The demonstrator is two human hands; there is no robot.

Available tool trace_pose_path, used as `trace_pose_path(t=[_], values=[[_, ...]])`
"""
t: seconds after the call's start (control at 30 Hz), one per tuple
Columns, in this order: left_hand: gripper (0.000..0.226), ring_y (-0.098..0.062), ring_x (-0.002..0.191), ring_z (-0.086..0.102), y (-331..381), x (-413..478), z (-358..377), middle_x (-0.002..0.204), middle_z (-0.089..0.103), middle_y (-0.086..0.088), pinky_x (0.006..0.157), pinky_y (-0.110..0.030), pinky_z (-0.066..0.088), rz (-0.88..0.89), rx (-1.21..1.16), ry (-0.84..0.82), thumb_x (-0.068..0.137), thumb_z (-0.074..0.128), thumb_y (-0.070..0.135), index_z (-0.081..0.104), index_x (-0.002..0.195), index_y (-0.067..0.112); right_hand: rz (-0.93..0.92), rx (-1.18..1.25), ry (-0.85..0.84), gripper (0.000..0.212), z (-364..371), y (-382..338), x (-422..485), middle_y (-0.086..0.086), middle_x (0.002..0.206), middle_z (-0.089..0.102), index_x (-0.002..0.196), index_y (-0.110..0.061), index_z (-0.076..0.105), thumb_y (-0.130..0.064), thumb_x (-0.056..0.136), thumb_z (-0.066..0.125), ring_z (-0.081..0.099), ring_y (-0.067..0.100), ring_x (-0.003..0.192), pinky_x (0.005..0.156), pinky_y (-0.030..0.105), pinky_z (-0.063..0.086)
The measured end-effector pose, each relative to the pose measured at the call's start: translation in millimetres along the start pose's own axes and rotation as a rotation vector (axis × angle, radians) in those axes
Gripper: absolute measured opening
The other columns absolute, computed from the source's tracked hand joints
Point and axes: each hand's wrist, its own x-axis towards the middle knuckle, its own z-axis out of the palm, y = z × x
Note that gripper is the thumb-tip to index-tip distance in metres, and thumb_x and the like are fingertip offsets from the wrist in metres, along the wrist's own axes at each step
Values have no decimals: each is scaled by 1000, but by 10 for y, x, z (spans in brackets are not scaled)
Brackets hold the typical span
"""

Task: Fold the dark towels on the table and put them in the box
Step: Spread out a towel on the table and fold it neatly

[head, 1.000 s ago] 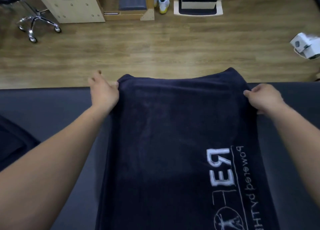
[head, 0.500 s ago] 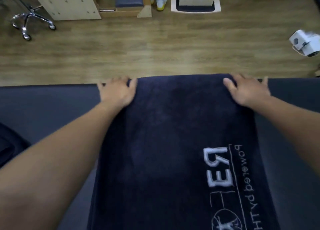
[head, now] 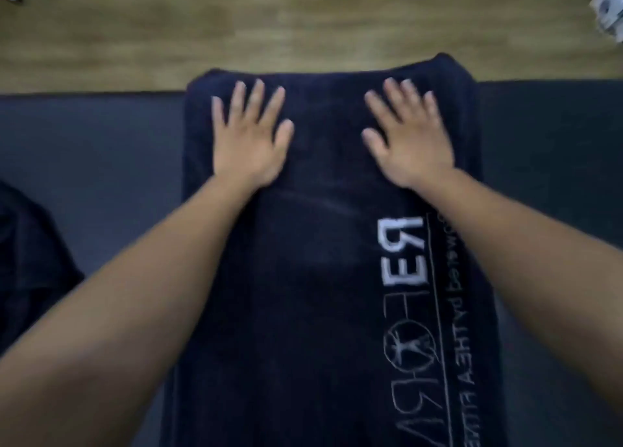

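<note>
Fingers spread flat, left hand (head: 248,145) and right hand (head: 408,145) press dark towel (head: 320,278) at table (head: 94,143) far edge, likely smoothing for folding

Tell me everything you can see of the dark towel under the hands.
The dark towel is navy, plush terry-like cloth, spread lengthwise on the grey table, running from its far edge toward the viewer and out of frame. White lettering and a round logo run along its right side. The left hand and right hand press flat near its far end, fingers spread.
</note>
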Motion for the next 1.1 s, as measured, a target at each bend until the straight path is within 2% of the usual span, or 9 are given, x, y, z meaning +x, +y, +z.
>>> trace_pose_path(t=[0.2,0.3,0.4,0.53,0.7,0.77,0.87,0.93,1.1], values=[[62,-36,155,-11,-579,-509,-100,170,-7,-8,115,-74,-5,-449,-20,-25,105,11,48,1,162,27,432,22,-31,65,-116,756,-603,7,167,-2,159,-19,7,-48,102,16,-4,30,153,118,66,3],[65,-41,155,1,119,-1205,-6,169,6,-15,115,-73,-4,-146,1,69,103,21,45,16,161,18,199,49,91,61,-33,-79,-1001,15,165,12,156,-13,23,-39,101,29,9,37,152,118,64,10],[61,-33,156,7,617,-1977,352,169,13,-7,120,-68,5,184,-40,-45,102,26,51,29,159,27,-114,56,-10,59,353,-805,-1646,11,164,22,154,-21,31,-43,99,31,14,33,152,119,61,13],[64,-32,156,9,12,-2190,470,169,16,-5,120,-63,3,-120,-49,-32,99,30,52,23,159,30,69,20,-46,62,461,-174,-1873,5,165,17,156,-25,25,-49,99,28,11,28,153,122,57,7],[63,-33,156,-11,-308,-2319,366,170,-6,-8,118,-71,-4,-635,-176,-64,105,16,48,0,162,28,455,101,-70,66,353,381,-2153,6,167,1,159,-22,6,-52,100,9,-2,28,153,118,66,3],[66,-39,155,-3,14,-2527,396,169,1,-16,117,-72,-4,-399,-92,-21,102,18,47,8,162,22,397,114,-7,66,325,16,-2293,10,166,5,158,-18,11,-47,100,16,2,31,153,118,65,4],[62,-34,156,9,372,-3046,593,169,14,-8,122,-65,6,75,-25,-57,102,26,49,23,160,28,-105,66,-24,63,563,-701,-2882,12,163,23,155,-20,27,-46,98,33,15,34,152,118,65,13],[62,-28,157,7,137,-3200,621,169,14,-2,124,-59,4,-93,-84,-50,101,24,51,21,160,31,-218,9,-67,63,774,-668,-3400,8,161,30,154,-25,29,-50,97,36,16,29,152,118,60,18],[59,-23,157,-5,-702,-3527,654,171,3,2,122,-61,-4,-460,-177,-89,106,15,46,9,162,29,188,5,-98,65,904,-63,-3975,7,164,20,155,-17,29,-49,100,23,14,31,152,118,61,16]])
